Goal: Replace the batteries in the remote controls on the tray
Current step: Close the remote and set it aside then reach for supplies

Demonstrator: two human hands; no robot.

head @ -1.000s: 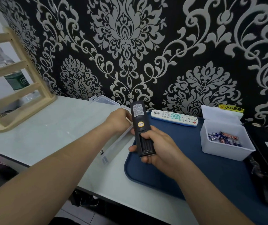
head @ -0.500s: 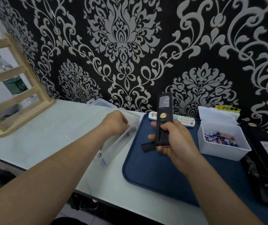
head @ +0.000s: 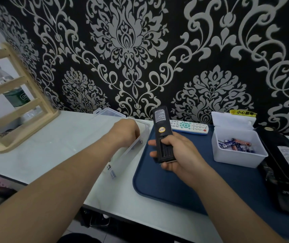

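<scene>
My right hand (head: 180, 155) grips a black remote (head: 161, 120) above the blue tray (head: 166, 186). The remote's back faces me and its battery compartment stands uncovered. My left hand (head: 124, 130) reaches down into a clear plastic box (head: 131, 153) just left of the tray. Its fingers are hidden inside the box. A small battery shows through the box's wall. A white remote (head: 189, 127) lies face up at the tray's back edge. On the right of the tray, a white open box (head: 236, 160) holds several batteries (head: 234, 144).
A black device (head: 283, 163) lies at the far right, partly on the tray. On the white table at the left stands a wooden rack (head: 17, 111), with a water bottle (head: 15, 97) behind it. The patterned wall runs close behind everything. The table's front edge is near my arms.
My right hand carried the black remote to the right over the tray, then a little back to the left. My left hand stays in the clear box.
</scene>
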